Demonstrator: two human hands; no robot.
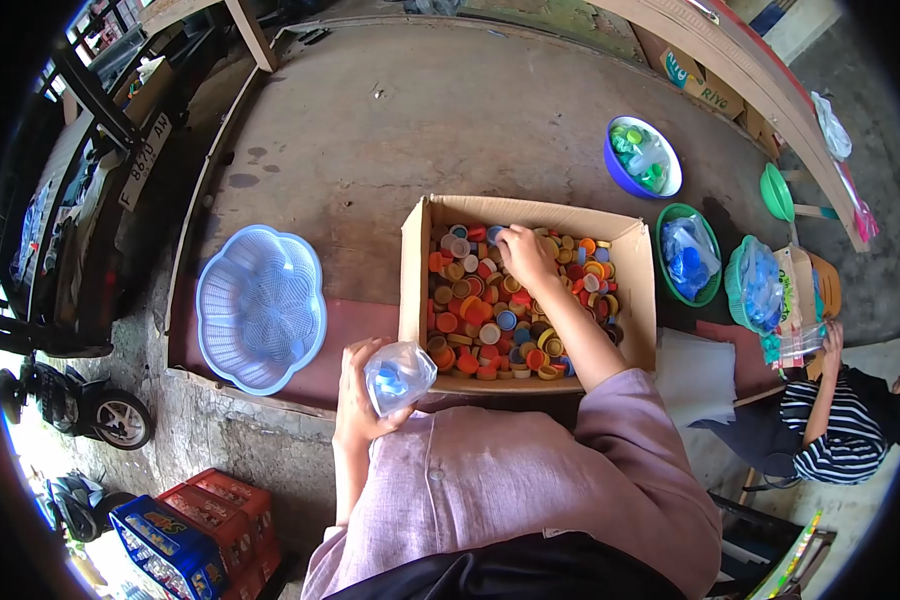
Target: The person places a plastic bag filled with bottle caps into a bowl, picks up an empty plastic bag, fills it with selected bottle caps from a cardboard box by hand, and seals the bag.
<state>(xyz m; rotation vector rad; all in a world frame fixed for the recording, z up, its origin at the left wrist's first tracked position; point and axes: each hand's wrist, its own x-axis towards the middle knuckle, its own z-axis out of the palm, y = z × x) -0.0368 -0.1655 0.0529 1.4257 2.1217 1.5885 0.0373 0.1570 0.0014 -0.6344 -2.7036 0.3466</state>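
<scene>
A cardboard box [637, 290] full of loose plastic bottle caps [490, 333] in red, orange, yellow, blue and white stands in front of me. Inside its far part, my right hand [526, 252] has its fingers pinched at a blue bottle cap [494, 233] on top of the pile. My left hand [356, 402], left of the box's near corner, is closed around a clear plastic bag [410, 366]. Several blue caps show through the bag. Part of the left fingers is hidden behind it.
A blue flower-shaped plastic basket [261, 310] sits on the left of the wooden table [320, 130]. To the right are a purple bowl [630, 181], a green basin [711, 282] and a teal basket [736, 285], all holding bags. A person in a striped sleeve [840, 425] works at far right.
</scene>
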